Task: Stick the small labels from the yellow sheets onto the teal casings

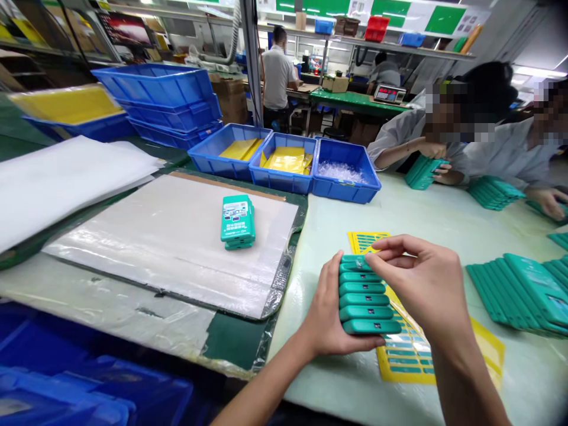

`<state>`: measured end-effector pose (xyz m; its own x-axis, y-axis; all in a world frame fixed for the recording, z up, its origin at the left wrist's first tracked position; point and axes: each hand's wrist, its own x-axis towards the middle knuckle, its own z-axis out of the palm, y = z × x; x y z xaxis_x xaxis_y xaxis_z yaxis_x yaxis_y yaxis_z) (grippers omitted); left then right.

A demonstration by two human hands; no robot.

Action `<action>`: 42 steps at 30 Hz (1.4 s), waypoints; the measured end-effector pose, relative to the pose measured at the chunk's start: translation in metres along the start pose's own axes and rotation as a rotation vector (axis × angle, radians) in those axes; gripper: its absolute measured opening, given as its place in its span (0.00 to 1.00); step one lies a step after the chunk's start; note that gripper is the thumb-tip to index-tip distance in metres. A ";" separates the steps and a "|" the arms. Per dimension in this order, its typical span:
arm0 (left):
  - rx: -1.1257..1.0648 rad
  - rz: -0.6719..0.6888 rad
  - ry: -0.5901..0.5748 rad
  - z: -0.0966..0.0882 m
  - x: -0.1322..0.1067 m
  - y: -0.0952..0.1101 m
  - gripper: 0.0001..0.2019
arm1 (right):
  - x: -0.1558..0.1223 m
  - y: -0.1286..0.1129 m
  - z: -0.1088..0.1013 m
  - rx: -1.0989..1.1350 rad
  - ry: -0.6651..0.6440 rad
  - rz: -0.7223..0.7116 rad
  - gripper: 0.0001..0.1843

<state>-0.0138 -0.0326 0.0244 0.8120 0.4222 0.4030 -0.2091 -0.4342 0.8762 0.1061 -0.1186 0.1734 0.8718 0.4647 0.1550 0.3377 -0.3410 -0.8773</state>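
Note:
My left hand (326, 310) is wrapped round a stack of flat green plastic cases (366, 297), their narrow ends facing me, each with a small dark port. At the top case, the thumb and forefinger of my right hand (421, 278) are pinched together. Whatever they hold is too small to make out. Beneath my hands lie yellow label sheets (406, 361) with rows of teal strips. To the left, a short pile of green cases (238, 220) rests on a white board (177, 236), the top one showing a printed face.
Blue bins (346, 192) with yellow packets or clear small pieces line the back. Stacked blue bins (155, 89) and white sheets (66, 177) are at left. More green cases (519, 290) lie at right, near co-workers handling similar cases (423, 171). Blue crates (89, 384) sit below the table's front edge.

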 end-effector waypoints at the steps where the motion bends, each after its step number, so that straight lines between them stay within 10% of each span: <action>1: -0.005 -0.004 -0.001 0.000 0.000 0.000 0.77 | 0.002 0.001 0.000 -0.011 -0.015 0.002 0.16; 15: -0.018 -0.044 -0.013 -0.002 0.000 0.003 0.77 | 0.013 0.019 -0.001 -0.348 -0.136 -0.392 0.21; 22: -0.028 -0.019 -0.009 -0.004 0.002 0.003 0.75 | 0.051 0.057 -0.016 -0.075 -0.348 -0.105 0.31; 27: -0.025 0.024 0.023 -0.005 0.002 0.001 0.73 | 0.070 0.122 -0.035 -0.180 0.032 -0.001 0.25; 33: 0.008 0.002 0.011 -0.005 0.001 0.003 0.75 | 0.054 0.184 -0.018 -0.344 0.024 0.041 0.13; 42: -0.050 -0.014 0.011 -0.005 -0.001 0.003 0.71 | 0.026 0.202 0.002 -0.443 0.016 -0.020 0.20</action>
<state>-0.0180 -0.0299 0.0281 0.8089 0.4373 0.3930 -0.2245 -0.3881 0.8939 0.1962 -0.1741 -0.0011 0.8676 0.4636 0.1797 0.4711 -0.6509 -0.5954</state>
